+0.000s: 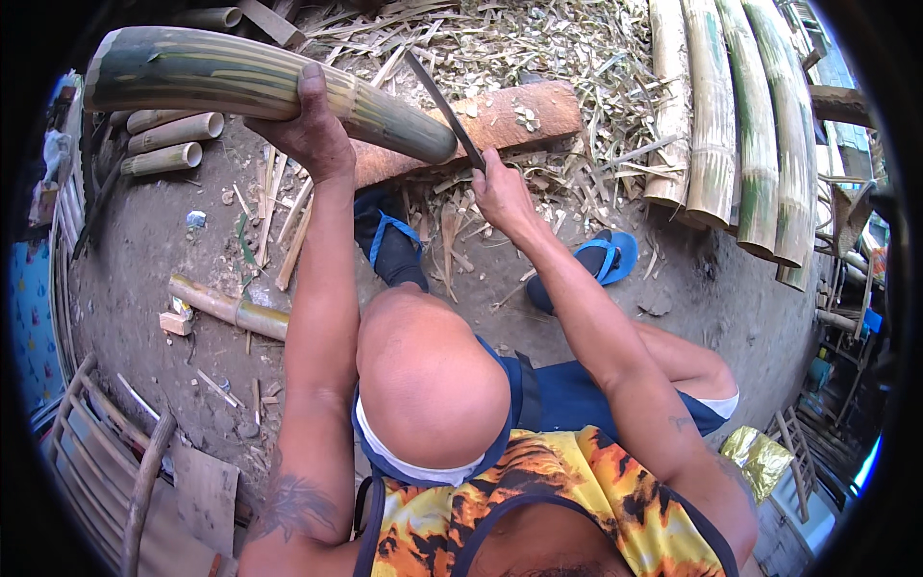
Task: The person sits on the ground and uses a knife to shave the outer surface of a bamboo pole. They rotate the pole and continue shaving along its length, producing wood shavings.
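Bamboo pole [207, 75] crosswise in left hand [312, 139]

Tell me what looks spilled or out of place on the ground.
Pale shavings are strewn beyond the wooden block, though with a long blade in the right hand, that seems ordinary litter. A crumpled pale-blue scrap at left looks odder, being unlike the bamboo strips nearby.

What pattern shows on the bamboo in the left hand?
The bamboo is dark green with pale yellowish lengthwise streaks; head view.
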`<state>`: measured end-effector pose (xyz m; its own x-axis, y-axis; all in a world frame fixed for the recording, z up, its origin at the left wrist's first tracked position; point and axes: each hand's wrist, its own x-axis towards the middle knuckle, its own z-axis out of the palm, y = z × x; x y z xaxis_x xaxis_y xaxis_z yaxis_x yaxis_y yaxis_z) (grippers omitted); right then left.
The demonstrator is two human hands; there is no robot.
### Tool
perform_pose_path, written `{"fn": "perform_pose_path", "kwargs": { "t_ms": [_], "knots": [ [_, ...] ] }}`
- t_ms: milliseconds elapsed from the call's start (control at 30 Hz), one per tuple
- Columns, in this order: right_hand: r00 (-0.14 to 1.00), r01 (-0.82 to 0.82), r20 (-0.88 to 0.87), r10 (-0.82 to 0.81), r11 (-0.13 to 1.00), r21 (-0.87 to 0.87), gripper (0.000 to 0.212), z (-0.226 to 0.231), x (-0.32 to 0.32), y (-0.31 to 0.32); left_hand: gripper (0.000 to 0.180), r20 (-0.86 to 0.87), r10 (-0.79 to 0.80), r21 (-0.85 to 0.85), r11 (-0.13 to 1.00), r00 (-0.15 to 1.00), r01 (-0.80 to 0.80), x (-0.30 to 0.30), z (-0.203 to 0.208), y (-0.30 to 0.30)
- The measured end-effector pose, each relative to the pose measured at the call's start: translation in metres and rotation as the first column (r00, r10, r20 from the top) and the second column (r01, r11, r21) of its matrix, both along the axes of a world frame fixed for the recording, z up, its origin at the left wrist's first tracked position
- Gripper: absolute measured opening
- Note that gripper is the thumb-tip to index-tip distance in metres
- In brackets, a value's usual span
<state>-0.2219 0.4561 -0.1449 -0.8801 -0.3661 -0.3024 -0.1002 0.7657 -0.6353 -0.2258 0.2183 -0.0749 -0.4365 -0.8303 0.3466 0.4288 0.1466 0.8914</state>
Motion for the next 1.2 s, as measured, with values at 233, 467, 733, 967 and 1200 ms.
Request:
{"fn": "perform_pose_path", "kwargs": {
  "t_ms": [233,467,733,967,1200],
  "knots": [
    [0.908,-0.026,-0.391,-0.151,0.911,-0.412,0.016,0.046,0.003,-0.004,0.105,0.008,0.071,-0.121,0.99,0.997,-0.069,0.008,-0.002,0.006],
    [0.999,0.042,-0.002,-0.042,0.998,0.051,0.025,-0.006,-0.012,-0.011,0.101,0.079,0.093,-0.169,0.983,0.992,-0.079,0.007,-0.004,0.002],
    [0.953,0.014,-0.279,-0.12,0.935,-0.354,0.018,0.026,-0.007,-0.002,0.093,0.062,0.017,-0.133,0.991,0.998,-0.009,0.016,-0.017,-0.011],
    [1.0,-0.008,0.004,0.008,1.0,0.023,0.023,-0.001,-0.016,-0.005,0.092,0.052,0.06,-0.181,0.982,0.997,-0.049,0.012,-0.01,-0.004],
    [0.947,-0.003,-0.298,-0.121,0.924,-0.383,0.016,0.027,-0.011,-0.002,0.081,-0.001,-0.074,-0.058,0.996,0.997,0.074,0.021,-0.03,-0.021]
  ]
}}
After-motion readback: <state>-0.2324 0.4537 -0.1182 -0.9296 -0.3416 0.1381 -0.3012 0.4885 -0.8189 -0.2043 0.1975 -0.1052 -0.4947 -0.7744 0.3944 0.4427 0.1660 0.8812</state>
